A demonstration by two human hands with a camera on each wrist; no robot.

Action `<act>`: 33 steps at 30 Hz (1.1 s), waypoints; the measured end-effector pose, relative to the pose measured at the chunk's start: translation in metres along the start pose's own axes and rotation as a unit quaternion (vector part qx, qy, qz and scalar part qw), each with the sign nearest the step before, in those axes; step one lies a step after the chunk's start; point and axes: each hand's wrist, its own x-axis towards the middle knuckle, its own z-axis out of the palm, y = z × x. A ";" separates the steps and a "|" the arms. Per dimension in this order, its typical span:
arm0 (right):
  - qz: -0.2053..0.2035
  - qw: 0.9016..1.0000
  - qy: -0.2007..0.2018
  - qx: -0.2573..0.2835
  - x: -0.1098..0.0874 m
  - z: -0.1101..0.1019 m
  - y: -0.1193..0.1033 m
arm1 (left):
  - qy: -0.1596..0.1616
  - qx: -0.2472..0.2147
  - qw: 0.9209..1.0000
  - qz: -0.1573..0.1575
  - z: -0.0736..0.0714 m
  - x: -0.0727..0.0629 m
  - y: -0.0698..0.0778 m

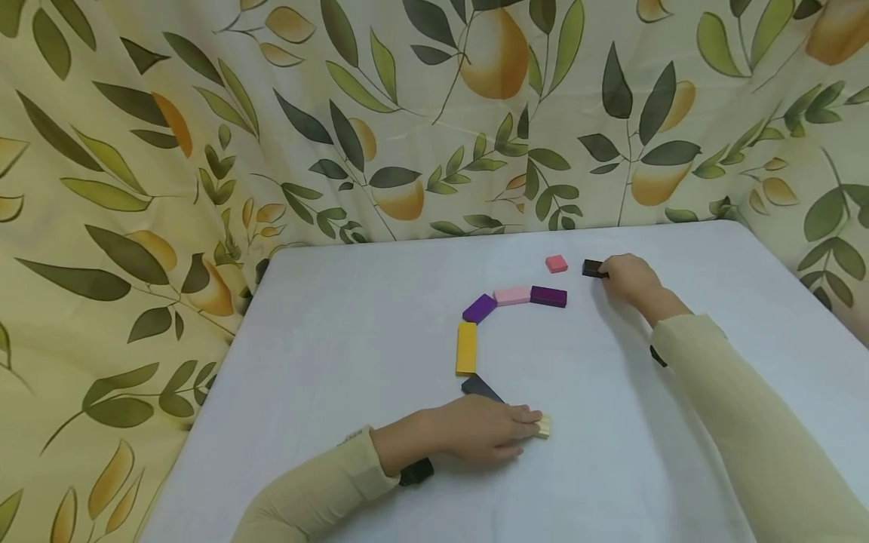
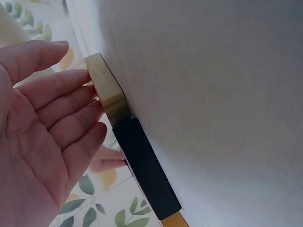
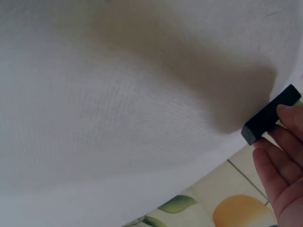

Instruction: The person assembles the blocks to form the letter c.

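Observation:
My left hand (image 1: 478,428) rests low over the near end of a curved row of blocks. Its fairly straight fingertips touch a pale wood block (image 2: 105,78), whose end meets a black block (image 2: 147,168) in the left wrist view. From there the row runs on through a yellow block (image 1: 466,348), a purple block (image 1: 480,308), a pink block (image 1: 512,296) and a dark purple block (image 1: 548,297). At the far right, my right hand (image 1: 631,279) pinches another black block (image 3: 271,116) between thumb and fingers, right of the row's far end.
A small coral-red block (image 1: 557,263) lies by itself behind the dark purple one, left of the right hand. The blocks are on a white-covered table (image 1: 339,324). Behind and left of it hangs a leaf-and-fruit patterned curtain (image 1: 434,181).

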 end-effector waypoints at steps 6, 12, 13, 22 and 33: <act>-0.020 0.999 0.025 -0.009 -0.009 -0.001 0.000 | 0.003 -0.009 1.000 -0.002 -0.002 0.000 0.001; -0.023 0.999 0.038 -0.010 -0.021 -0.002 -0.006 | 0.002 -0.011 1.000 -0.008 -0.002 0.000 -0.002; -0.022 0.999 0.040 -0.012 -0.023 -0.002 -0.007 | 0.002 -0.009 1.000 -0.009 -0.001 0.001 -0.002; -0.031 0.999 0.033 -0.027 -0.038 -0.002 -0.014 | 0.004 -0.019 1.000 -0.004 -0.002 0.000 -0.003; -0.049 0.998 0.035 -0.015 -0.063 0.001 -0.020 | 0.005 -0.011 1.000 0.000 -0.001 0.002 -0.001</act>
